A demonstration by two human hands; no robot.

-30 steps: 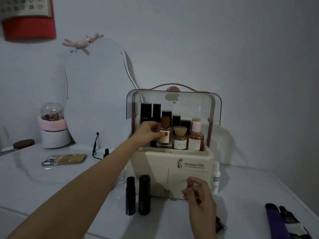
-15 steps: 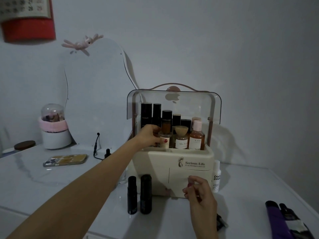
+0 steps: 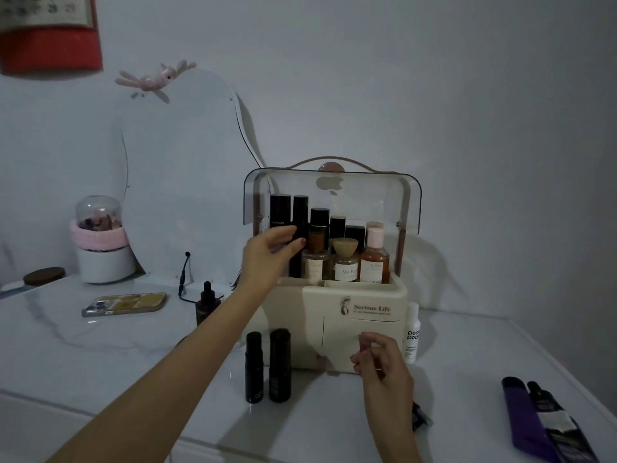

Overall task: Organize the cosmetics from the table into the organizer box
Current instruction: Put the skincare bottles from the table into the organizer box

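Note:
The cream organizer box point(image 3: 362, 324) stands at the middle of the white table with its clear lid point(image 3: 367, 198) raised. Its top tray holds several black tubes and three amber bottles. My left hand point(image 3: 270, 253) reaches in at the tray's left side with fingers apart, just beside the brown-capped perfume bottle point(image 3: 315, 259), which stands in the tray by itself. My right hand point(image 3: 382, 365) hovers in front of the box's lower drawer, fingers loosely curled and holding nothing. Two black tubes point(image 3: 267, 365) stand on the table in front of the box.
A dark dropper bottle point(image 3: 207, 304) stands left of the box and a small white bottle point(image 3: 413, 332) at its right. Purple packets point(image 3: 541, 426) lie at the right front. A phone point(image 3: 125, 304), a mirror point(image 3: 180, 178) and a pink-banded pot point(image 3: 100, 243) are to the left.
My left hand set the brown-capped perfume bottle down in the tray, let go and drew back to the left. My right hand stayed by the drawer.

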